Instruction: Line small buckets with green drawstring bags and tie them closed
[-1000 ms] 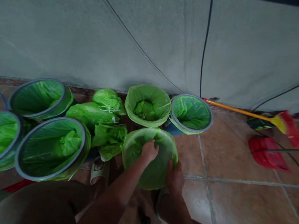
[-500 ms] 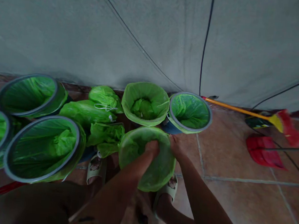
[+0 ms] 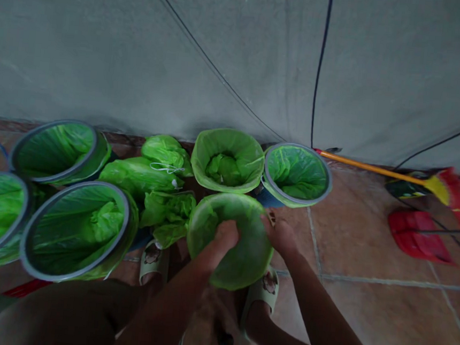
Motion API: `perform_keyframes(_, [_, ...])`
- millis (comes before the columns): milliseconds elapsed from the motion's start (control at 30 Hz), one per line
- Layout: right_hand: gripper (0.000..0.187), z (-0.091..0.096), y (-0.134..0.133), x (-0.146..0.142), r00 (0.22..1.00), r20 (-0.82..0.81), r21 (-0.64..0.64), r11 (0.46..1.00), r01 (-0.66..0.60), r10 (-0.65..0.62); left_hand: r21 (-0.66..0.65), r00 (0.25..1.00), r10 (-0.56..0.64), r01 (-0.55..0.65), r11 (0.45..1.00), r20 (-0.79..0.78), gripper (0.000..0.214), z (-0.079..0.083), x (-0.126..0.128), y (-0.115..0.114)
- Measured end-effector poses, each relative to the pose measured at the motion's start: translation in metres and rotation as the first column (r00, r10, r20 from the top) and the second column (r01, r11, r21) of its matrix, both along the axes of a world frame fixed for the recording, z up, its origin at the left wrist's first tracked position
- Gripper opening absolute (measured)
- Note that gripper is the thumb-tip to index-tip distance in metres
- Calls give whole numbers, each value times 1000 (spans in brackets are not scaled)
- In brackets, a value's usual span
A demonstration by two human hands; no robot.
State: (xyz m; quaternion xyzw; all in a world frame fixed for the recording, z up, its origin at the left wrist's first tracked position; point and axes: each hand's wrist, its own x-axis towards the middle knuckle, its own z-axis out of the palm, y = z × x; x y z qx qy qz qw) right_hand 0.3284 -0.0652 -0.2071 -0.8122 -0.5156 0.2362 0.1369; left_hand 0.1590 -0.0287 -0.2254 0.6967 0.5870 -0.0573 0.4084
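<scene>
Between my feet stands a trash bin [image 3: 246, 265] lined with a pale green trash bag [image 3: 199, 229] folded over its rim. My left hand [image 3: 228, 232] reaches down inside the bin, against the bag; its fingers are hidden below the knuckles. At the bin's right rim, my right hand [image 3: 280, 235] grips the edge from outside, some fingers out of sight. Just behind stands another lined trash bin [image 3: 229, 140], with a crumpled green bag [image 3: 224, 169] inside.
A grey-rimmed lined bin [image 3: 325, 186] stands to the right, and several more are at left, including one near bin [image 3: 26, 240]. Green bags [image 3: 136, 178] lie between them. A broom [image 3: 375, 168] and red dustpan [image 3: 413, 234] lie right. Cables [image 3: 319, 67] hang along the wall.
The view has shifted slightly, so the scene sits a little further right. My left hand has moved slightly inside the bin; my right hand stays at its right rim.
</scene>
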Motion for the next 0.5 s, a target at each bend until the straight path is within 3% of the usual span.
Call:
perform_keyframes(100, [54,3,21,-8,998,-11,72,996,-55,56,36,1000,-11,11,999,-17,28,6,-6,0])
perform_keyframes(267, [41,-3,34,-16,992,-28,-48,991,-125,124,21,995,101,-101,995,-8,30,12,-15,4])
perform_keyframes(367, [38,-6,6,-22,999,-29,-44,998,-41,40,40,980,199,-200,979,15,36,14,-18,8])
perform_keyframes(500, [45,-8,-60,-51,964,-18,-44,963,265,-266,21,956,287,-289,957,67,46,15,-12,7])
